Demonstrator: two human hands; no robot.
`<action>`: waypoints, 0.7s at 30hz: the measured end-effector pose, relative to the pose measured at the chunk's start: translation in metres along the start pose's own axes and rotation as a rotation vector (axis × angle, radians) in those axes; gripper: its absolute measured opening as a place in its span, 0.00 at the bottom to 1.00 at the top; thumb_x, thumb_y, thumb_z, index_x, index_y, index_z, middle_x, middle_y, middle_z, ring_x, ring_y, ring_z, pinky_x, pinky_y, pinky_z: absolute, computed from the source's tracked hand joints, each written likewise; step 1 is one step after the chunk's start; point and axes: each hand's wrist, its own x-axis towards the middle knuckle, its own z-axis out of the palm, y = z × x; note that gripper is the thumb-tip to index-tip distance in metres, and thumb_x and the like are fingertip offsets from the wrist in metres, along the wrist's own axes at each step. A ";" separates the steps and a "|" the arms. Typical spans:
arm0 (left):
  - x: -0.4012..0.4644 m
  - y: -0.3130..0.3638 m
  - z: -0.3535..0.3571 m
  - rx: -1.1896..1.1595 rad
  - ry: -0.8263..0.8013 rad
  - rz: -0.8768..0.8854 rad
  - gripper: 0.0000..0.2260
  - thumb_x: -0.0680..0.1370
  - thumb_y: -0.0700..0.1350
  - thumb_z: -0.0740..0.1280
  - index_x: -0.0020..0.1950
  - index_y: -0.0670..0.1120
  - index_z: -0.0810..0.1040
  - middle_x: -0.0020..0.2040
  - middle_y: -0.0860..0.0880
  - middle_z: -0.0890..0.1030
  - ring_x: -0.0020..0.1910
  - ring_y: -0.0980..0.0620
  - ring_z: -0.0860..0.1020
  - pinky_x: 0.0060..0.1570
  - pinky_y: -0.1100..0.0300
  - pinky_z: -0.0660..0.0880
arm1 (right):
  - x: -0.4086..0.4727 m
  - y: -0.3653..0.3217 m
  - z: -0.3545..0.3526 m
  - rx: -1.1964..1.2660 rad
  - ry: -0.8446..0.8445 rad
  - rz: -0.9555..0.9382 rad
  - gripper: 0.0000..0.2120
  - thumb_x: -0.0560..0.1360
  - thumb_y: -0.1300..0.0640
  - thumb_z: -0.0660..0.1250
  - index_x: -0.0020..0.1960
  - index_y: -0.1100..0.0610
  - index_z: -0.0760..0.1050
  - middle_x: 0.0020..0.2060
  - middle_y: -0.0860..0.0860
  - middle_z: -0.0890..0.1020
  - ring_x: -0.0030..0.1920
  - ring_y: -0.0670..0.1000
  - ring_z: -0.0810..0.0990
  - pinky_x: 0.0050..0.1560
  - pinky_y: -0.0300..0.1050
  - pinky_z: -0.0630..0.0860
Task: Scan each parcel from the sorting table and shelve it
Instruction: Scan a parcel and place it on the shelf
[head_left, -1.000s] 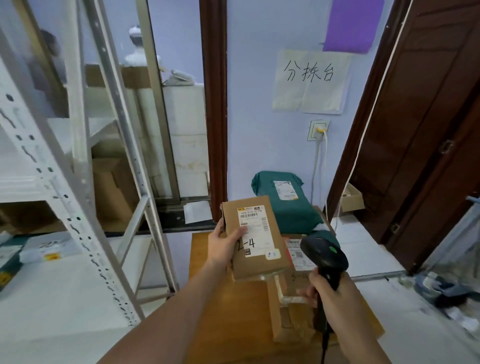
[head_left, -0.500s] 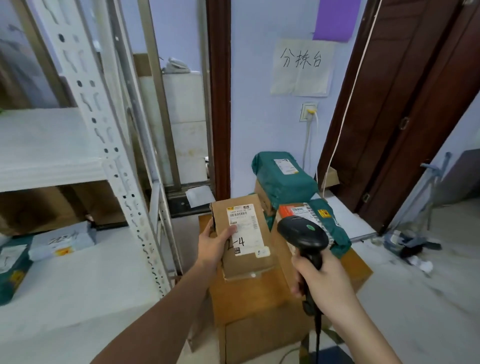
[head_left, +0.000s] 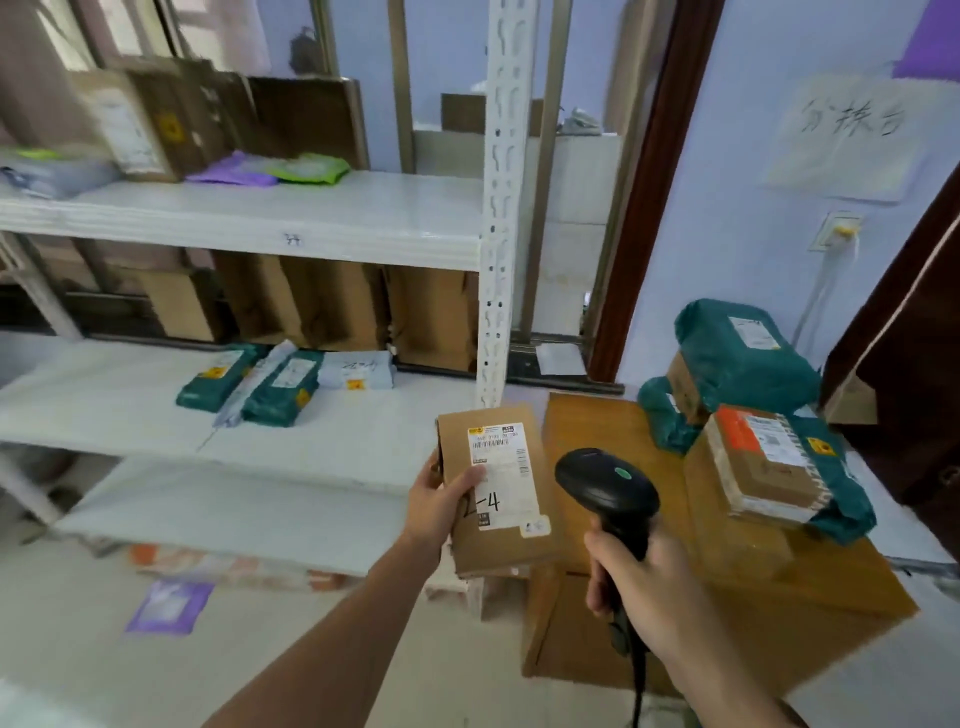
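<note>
Brown cardboard parcel (head_left: 498, 499) with white label (head_left: 503, 475), black barcode, yellow-black logo at top, black handwritten "2-4". Scanner (head_left: 605, 491) black, small green dot on head, black cable. Surface (head_left: 597, 431) orange-brown wood. On it, dark green poly bags (head_left: 743, 353) with white labels; brown box (head_left: 763, 478) with orange-red and white label, white tape edge. Shelf unit (head_left: 291, 223) white, upright white with dark slots. Middle shelf: dark green mailers (head_left: 283, 384) with yellow stickers, pale grey mailer (head_left: 356, 370). Top shelf: purple packet (head_left: 234, 171), lime green packet (head_left: 311, 167), brown cartons. Wall pale lilac-blue, white paper sign (head_left: 852, 140) with black characters, door frame (head_left: 649, 182) dark reddish brown.
</note>
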 end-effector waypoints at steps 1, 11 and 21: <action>-0.006 0.005 -0.020 -0.009 0.033 0.012 0.22 0.74 0.42 0.78 0.67 0.51 0.79 0.55 0.48 0.87 0.53 0.44 0.86 0.57 0.42 0.83 | -0.001 -0.003 0.014 -0.008 -0.026 -0.010 0.07 0.81 0.59 0.66 0.47 0.63 0.74 0.26 0.55 0.77 0.30 0.56 0.78 0.38 0.54 0.78; -0.032 0.082 -0.234 -0.036 0.307 0.144 0.24 0.74 0.42 0.78 0.68 0.53 0.78 0.54 0.49 0.88 0.51 0.47 0.87 0.53 0.46 0.84 | 0.000 -0.068 0.191 -0.096 -0.223 -0.148 0.05 0.80 0.59 0.66 0.49 0.62 0.75 0.26 0.56 0.78 0.29 0.56 0.77 0.38 0.54 0.78; -0.020 0.144 -0.411 -0.063 0.447 0.201 0.28 0.73 0.43 0.79 0.71 0.51 0.74 0.57 0.47 0.87 0.51 0.45 0.87 0.54 0.43 0.84 | 0.023 -0.123 0.359 -0.139 -0.351 -0.252 0.04 0.80 0.59 0.65 0.49 0.60 0.74 0.29 0.64 0.79 0.28 0.53 0.76 0.34 0.45 0.77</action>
